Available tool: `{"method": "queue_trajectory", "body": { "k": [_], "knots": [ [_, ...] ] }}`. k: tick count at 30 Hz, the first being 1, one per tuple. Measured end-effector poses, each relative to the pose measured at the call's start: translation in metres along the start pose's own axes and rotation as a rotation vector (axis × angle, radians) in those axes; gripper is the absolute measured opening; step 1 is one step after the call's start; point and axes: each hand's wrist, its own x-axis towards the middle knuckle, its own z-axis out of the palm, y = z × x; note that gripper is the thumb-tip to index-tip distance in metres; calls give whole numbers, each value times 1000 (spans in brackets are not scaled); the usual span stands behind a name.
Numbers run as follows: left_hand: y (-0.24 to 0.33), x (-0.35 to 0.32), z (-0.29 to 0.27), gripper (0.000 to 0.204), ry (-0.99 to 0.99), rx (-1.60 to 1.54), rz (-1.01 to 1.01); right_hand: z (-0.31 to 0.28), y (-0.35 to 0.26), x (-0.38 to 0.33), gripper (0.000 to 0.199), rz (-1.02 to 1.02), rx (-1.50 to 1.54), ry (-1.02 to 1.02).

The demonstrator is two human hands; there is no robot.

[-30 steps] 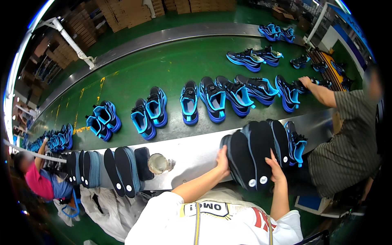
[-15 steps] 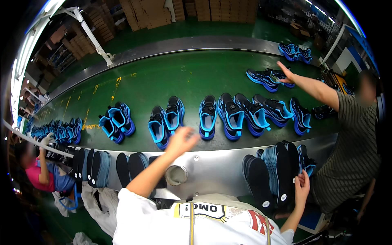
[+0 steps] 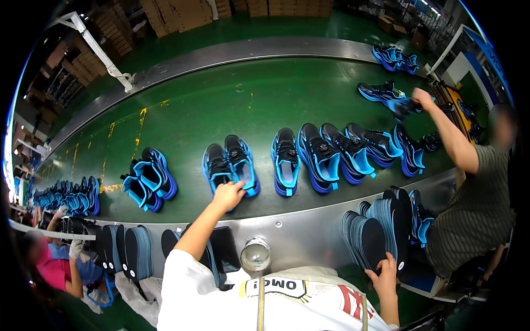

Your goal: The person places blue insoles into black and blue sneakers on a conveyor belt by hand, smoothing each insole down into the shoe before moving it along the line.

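Observation:
My left hand [image 3: 227,197] has its fingers closed at the heel of a black-and-blue sneaker [image 3: 242,163], the right one of a pair on the green conveyor belt. Its partner, another sneaker [image 3: 217,170], stands close on the left, its heel partly covered by my hand. Down at the right, my right hand [image 3: 385,276] pinches the lower end of a dark insole [image 3: 369,237] on the nearer stack. My thumb and fingers lie around that end. A second stack of blue-edged insoles [image 3: 389,220] leans just behind it.
More sneakers [image 3: 317,157] stand along the belt to the right, and another pair [image 3: 149,179] to the left. A round container [image 3: 255,255] and a dark flat box [image 3: 224,248] sit on the metal ledge [image 3: 303,237]. A co-worker's arm [image 3: 452,129] reaches over the belt at right.
My left hand has come down onto the sneaker's heel. My right hand has moved left to the nearer insole stack. The co-worker at right has lifted a sneaker.

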Motion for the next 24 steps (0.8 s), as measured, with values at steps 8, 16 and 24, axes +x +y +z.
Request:
{"method": "queue_trajectory", "body": {
  "k": [8,16,24],
  "knots": [
    [94,60,41,33,219,-531,61,-40,-47,37,41,-92,222,123],
    [73,33,22,41,681,-17,438,-2,-158,144,26,-599,271,199],
    [29,32,25,46,748,-441,64,48,-229,169,5,-942,187,40]
  ]
}}
